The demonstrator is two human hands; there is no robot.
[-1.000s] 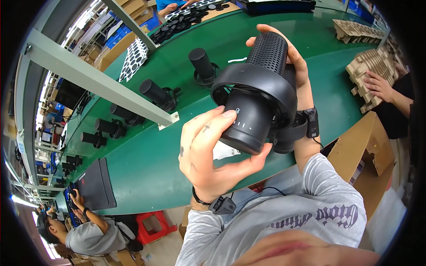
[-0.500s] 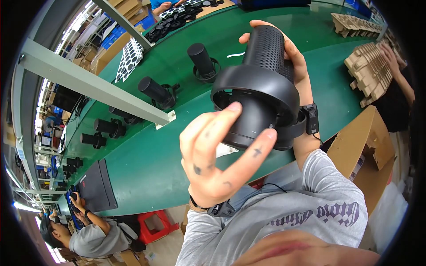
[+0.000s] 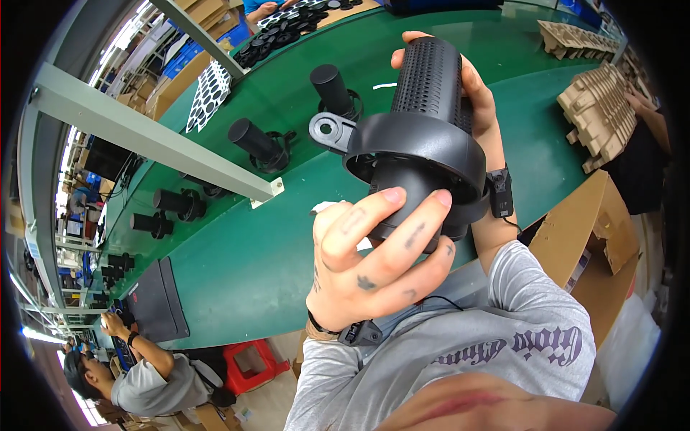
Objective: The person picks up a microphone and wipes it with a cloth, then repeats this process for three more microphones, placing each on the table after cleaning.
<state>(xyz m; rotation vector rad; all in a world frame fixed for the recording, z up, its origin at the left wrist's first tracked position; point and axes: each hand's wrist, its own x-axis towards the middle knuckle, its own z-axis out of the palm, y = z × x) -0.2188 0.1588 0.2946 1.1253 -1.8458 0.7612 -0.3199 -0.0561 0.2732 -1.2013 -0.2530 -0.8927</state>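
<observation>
A black microphone (image 3: 429, 75) with a perforated upper barrel is tilted in front of me, above the green bench. Around its body runs a wide black mount ring (image 3: 424, 140), and a flat arm with a round hole (image 3: 327, 129) juts out from the ring's left side. My right hand (image 3: 480, 93) wraps the perforated barrel from behind; most of its palm is hidden. My left hand (image 3: 374, 262) closes on the smooth lower body, its fingertips pressed against the front. The left thumb is out of sight. A small white scrap (image 3: 325, 206) shows beyond the left knuckles.
Several similar microphones, one of them upright (image 3: 330, 86), stand along the green bench (image 3: 237, 287). A grey post (image 3: 144, 133) slants across the left side. Moulded pulp trays (image 3: 596, 115) and an opened carton (image 3: 586, 230) are to the right. A co-worker (image 3: 154, 373) sits at far left.
The microphone has turned in my hands, bringing the flat arm with the hole into view on the left. My left hand has shifted from two spread fingertips to several fingers against the lower body.
</observation>
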